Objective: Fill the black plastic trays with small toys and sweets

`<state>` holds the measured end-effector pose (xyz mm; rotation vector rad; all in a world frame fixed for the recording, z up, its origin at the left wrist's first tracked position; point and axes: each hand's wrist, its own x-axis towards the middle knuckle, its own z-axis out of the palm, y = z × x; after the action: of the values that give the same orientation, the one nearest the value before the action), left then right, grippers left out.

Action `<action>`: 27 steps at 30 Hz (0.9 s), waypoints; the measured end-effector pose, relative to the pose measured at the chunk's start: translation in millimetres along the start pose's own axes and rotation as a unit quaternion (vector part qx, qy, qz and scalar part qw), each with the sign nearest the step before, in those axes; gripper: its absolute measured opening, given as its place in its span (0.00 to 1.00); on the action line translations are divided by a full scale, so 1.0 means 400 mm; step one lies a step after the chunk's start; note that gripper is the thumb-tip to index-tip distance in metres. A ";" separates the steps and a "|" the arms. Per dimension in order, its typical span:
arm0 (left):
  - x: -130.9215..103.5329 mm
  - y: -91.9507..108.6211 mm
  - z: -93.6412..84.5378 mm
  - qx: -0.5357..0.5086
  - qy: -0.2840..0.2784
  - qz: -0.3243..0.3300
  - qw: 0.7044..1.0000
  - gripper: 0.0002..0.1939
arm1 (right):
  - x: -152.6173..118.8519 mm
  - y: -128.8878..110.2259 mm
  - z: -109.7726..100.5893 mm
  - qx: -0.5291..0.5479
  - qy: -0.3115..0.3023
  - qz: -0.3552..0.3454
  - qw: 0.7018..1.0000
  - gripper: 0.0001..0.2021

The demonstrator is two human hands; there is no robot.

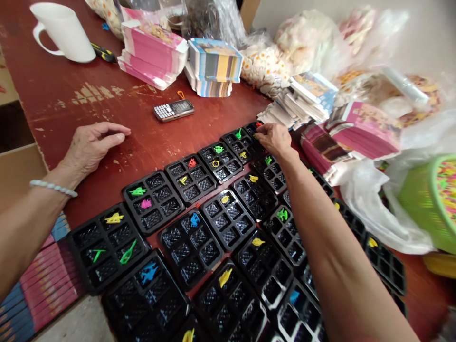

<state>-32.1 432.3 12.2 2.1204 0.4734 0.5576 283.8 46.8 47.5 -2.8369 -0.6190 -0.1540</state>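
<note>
Rows of black plastic trays with small square compartments cover the table. Most hold one or more small plastic toy pieces, such as a yellow piece, a blue piece and a green piece. My right hand reaches to the far end of the back row, its fingers pinched over a tray there. Beside its fingertips shows a red piece; what the fingers hold is hidden. My left hand, a beaded bracelet on its wrist, hovers or rests over the table left of the trays, fingers loosely stretched, holding nothing.
A mobile phone lies behind the trays. Farther back are a white mug, a cutter knife and stacks of printed cards. Plastic bags line the wall. A green basket of colourful pieces stands right.
</note>
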 end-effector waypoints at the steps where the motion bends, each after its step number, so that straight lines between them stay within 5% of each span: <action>1: 0.000 0.000 0.000 0.002 0.000 0.001 1.000 0.18 | 0.002 -0.002 0.004 -0.005 0.002 -0.001 1.000 0.17; 9: -0.001 0.009 -0.002 0.023 0.003 -0.003 1.000 0.17 | 0.018 0.017 0.027 0.067 0.013 -0.051 0.996 0.17; 27: 0.002 -0.006 -0.004 0.035 0.001 0.007 0.999 0.18 | 0.022 0.043 0.008 0.035 0.046 -0.085 0.995 0.17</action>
<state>-32.6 435.0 11.3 2.1914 0.4858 0.5588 299.2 35.9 42.2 -2.6905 -0.8284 -0.2858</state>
